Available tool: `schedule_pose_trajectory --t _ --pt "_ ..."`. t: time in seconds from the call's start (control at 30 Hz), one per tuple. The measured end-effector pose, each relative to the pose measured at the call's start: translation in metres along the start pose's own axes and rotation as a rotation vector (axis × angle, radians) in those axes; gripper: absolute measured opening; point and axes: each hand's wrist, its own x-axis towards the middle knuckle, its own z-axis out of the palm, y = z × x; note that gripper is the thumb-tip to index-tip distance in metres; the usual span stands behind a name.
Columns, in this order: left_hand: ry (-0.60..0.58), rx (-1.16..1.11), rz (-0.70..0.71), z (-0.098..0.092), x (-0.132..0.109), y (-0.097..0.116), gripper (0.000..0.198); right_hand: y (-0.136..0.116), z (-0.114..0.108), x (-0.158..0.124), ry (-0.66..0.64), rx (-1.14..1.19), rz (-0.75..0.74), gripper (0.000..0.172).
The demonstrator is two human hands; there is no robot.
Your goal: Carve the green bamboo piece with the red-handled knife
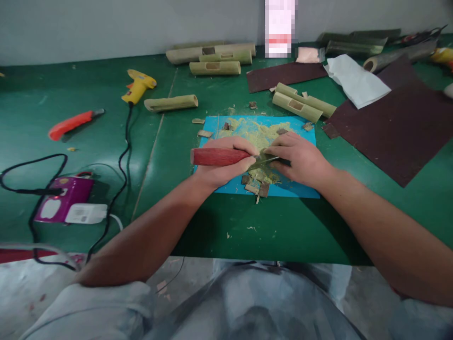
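Observation:
My left hand [226, 163] is closed around a red-handled tool [219, 157], its handle lying across the fingers. The tool's thin metal blade points right, towards my right hand [299, 156]. My right hand is closed, its fingers curled over a small greenish piece [264, 161] that looks like bamboo and is mostly hidden by the fingers. Both hands are over a blue mat [307, 189] covered in pale shavings [260, 130]. Flat brown bamboo chips [264, 190] lie just in front of the hands.
Cut bamboo tubes [215, 68] lie along the back, others [297, 107] beyond the mat. Brown sheets [399, 127] and white paper [354, 80] are at right. At left are a yellow glue gun [138, 87], an orange-handled cutter [72, 125] and a purple power strip [78, 189] with cords.

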Motion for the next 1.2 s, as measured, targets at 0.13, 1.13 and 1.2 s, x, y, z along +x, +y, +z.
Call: schedule_pose_trajectory --t 0.13,1.13,1.2 --pt "0.022 0.014 -0.036 0.0014 0.001 -0.0011 0.005 0.0002 0.0003 0.0003 -0.002 0.001 0.004 0.028" --pt "0.113 -0.056 0.161 0.0023 -0.0016 -0.009 0.016 0.002 0.0002 0.0001 -0.007 0.013 0.01 0.028" --pt "0.109 -0.067 0.158 0.002 -0.0022 -0.0087 0.015 0.0019 0.0001 0.0001 -0.003 0.011 0.009 0.028"
